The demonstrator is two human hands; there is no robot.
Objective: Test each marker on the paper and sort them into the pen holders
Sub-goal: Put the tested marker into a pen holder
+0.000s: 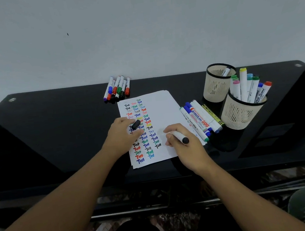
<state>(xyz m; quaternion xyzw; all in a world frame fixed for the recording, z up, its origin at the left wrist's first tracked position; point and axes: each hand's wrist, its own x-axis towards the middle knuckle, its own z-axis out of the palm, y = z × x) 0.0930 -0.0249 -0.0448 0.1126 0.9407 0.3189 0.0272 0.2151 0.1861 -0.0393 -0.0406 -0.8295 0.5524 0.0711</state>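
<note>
A white paper sheet (163,107) covered with rows of coloured "Test" marks lies on the black table (65,123). My right hand (183,145) grips a white marker (180,136) with a black end, its tip down on the paper near the right column. My left hand (121,134) rests on the paper's left side and pinches a black cap (136,124). Two beige mesh pen holders stand at the right: the far one (215,89) holds one marker, the near one (240,111) holds several.
A bundle of several markers (118,88) lies behind the paper by the wall. Another row of markers (200,119) lies right of the paper, beside the near holder. The table's front edge runs just below my wrists.
</note>
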